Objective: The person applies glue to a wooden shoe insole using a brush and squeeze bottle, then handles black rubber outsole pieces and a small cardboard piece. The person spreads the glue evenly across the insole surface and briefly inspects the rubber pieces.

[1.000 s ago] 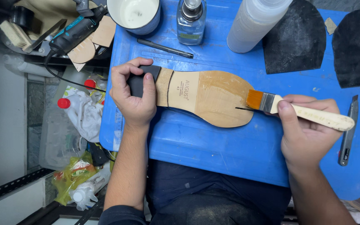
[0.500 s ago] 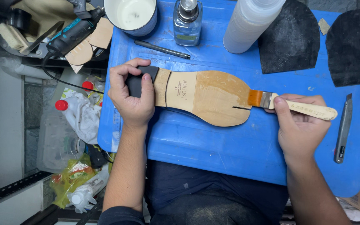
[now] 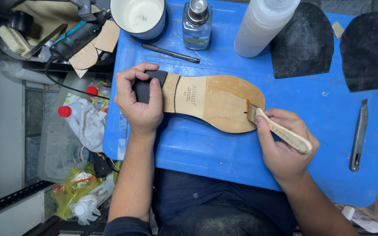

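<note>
A tan leather shoe sole (image 3: 215,101) with a black heel lies flat on the blue plastic work surface (image 3: 224,161). My left hand (image 3: 140,101) grips the black heel end and holds the sole down. My right hand (image 3: 285,146) holds a small wooden-handled brush (image 3: 276,129); its orange bristles touch the sole's toe edge on the right side.
Along the back stand a white cup (image 3: 138,16), a small glass bottle (image 3: 197,24) and a translucent squeeze bottle (image 3: 263,26), with a black pen (image 3: 170,53) in front. Two black rubber pieces (image 3: 302,41) lie at the back right. A utility knife (image 3: 358,135) lies at the right. A rotary tool (image 3: 77,37) and clutter sit left.
My right hand has turned the brush from lying level to angled, and drawn the bristles back along the sole's toe edge. My left hand keeps its grip on the heel.
</note>
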